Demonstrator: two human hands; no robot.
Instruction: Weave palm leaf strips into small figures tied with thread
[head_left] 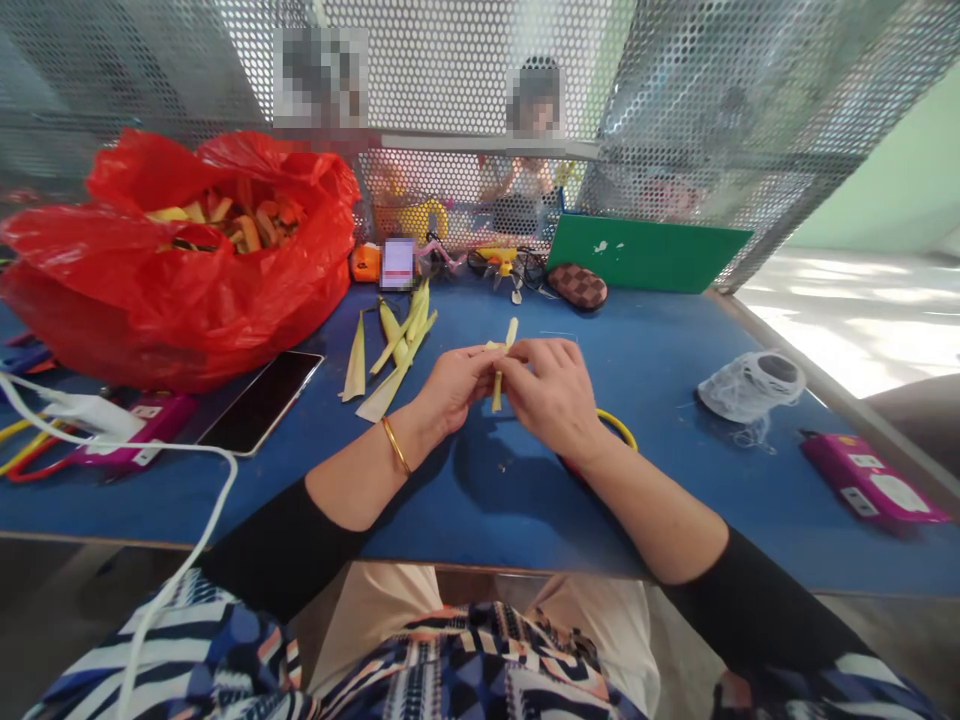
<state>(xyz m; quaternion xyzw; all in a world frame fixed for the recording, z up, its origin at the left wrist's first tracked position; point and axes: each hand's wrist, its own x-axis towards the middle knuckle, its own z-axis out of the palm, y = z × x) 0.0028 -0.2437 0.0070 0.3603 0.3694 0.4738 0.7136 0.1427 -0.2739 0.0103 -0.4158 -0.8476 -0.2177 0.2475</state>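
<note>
My left hand (pixel 452 385) and my right hand (pixel 551 390) meet over the middle of the blue table (pixel 675 470), both pinched on a narrow pale yellow strip (pixel 498 388) that sticks up and hangs down between the fingers. A gold bangle sits on my left wrist. Just left of my hands lies a loose pile of similar yellow strips (pixel 394 350). A yellow ring-shaped thing (pixel 619 425) lies partly hidden under my right wrist.
A red plastic bag (pixel 180 260) with yellow and orange pieces stands at far left. A dark phone (pixel 259 400), a pink device (pixel 142 430) and a white cable lie near it. A white net bundle (pixel 750 385) and another pink device (pixel 862 478) lie right. A green board (pixel 645 255) and a mesh screen stand behind; a person sits beyond.
</note>
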